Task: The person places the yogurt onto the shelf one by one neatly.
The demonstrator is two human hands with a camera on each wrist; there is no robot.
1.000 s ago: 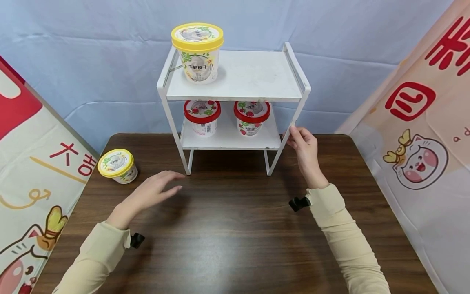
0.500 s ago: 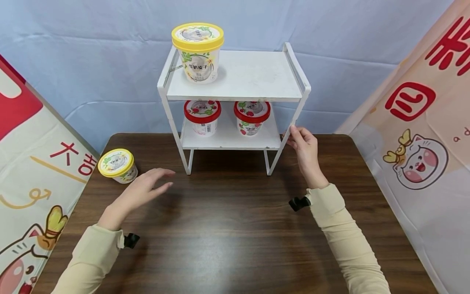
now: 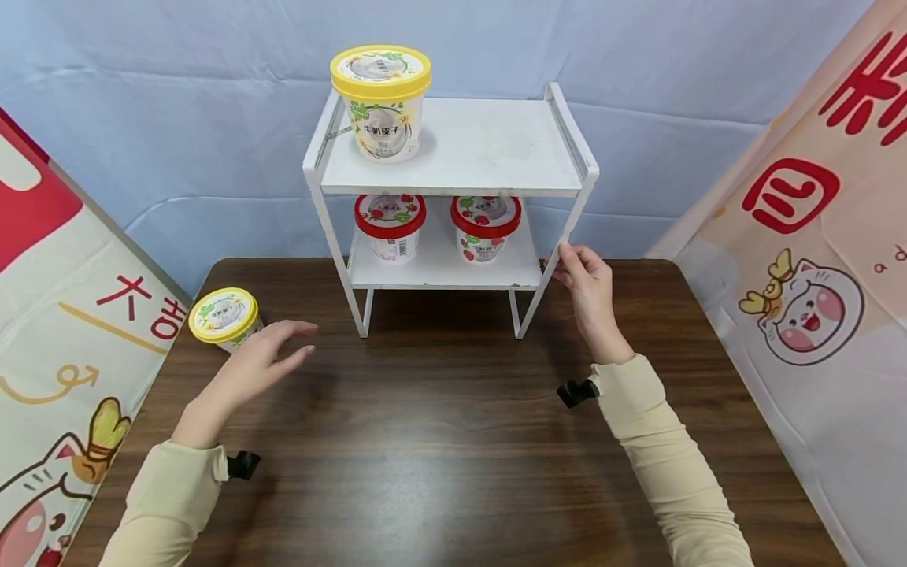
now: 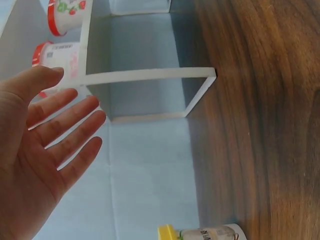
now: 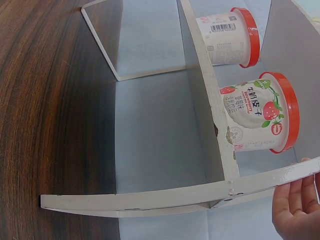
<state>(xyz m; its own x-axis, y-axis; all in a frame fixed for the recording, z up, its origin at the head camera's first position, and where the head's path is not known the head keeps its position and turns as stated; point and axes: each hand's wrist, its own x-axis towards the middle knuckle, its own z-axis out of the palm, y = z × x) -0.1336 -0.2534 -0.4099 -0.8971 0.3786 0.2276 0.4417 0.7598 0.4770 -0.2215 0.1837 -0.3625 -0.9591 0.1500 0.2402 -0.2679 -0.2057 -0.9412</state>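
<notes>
My left hand point(image 3: 257, 362) hovers over the table with its fingers spread and slightly bent, holding nothing. Just behind it, partly covered by the hand, a yellow-lidded tub point(image 3: 223, 315) stands on the table. With thumb and fingers my right hand point(image 3: 590, 287) pinches the right front post of a white two-tier shelf point(image 3: 489, 150). On the upper tier, at the left, sits another yellow-lidded tub point(image 3: 383, 118). Two red-lidded tubs, one left point(image 3: 391, 228) and one right point(image 3: 485, 228), stand on the lower tier. The right wrist view shows strawberries printed on one red-lidded tub point(image 5: 257, 112).
The shelf stands at the back of a dark wooden table point(image 3: 439, 441). A pale blue cloth point(image 3: 673, 118) hangs behind it. Printed banners flank the table on the left point(image 3: 64, 354) and the right point(image 3: 815, 276).
My left hand has moved left and slightly up, toward the yellow-lidded tub on the table, and now covers part of it. The right hand stays on the shelf post.
</notes>
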